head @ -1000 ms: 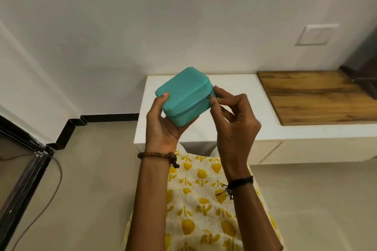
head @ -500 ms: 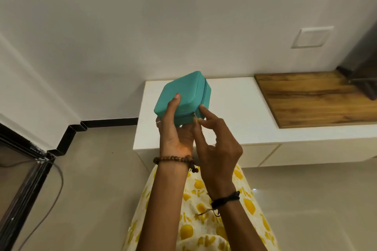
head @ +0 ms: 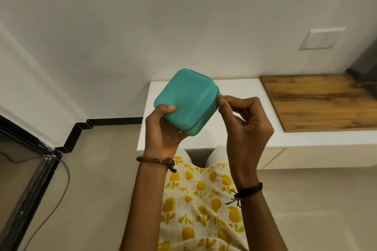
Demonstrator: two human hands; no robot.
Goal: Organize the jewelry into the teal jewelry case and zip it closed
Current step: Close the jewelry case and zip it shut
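The teal jewelry case [head: 184, 98] is held in the air above the white cabinet, tilted, lid closed. My left hand [head: 163, 130] grips it from below, thumb on the lid. My right hand [head: 244, 126] is at the case's right side and pinches the small metal zipper pull [head: 217, 98] between thumb and fingers. No jewelry is visible; the inside of the case is hidden.
A low white cabinet top [head: 244, 91] runs along the wall, with a wooden panel [head: 322, 100] on its right part. A dark metal frame [head: 26, 169] and a cable [head: 59, 195] lie on the floor at left. A white wall plate [head: 320, 38] is at upper right.
The case has been turned in my left hand so its lid faces me. My right hand moved from the case's lower front corner up to its right side, holding the zipper pull.
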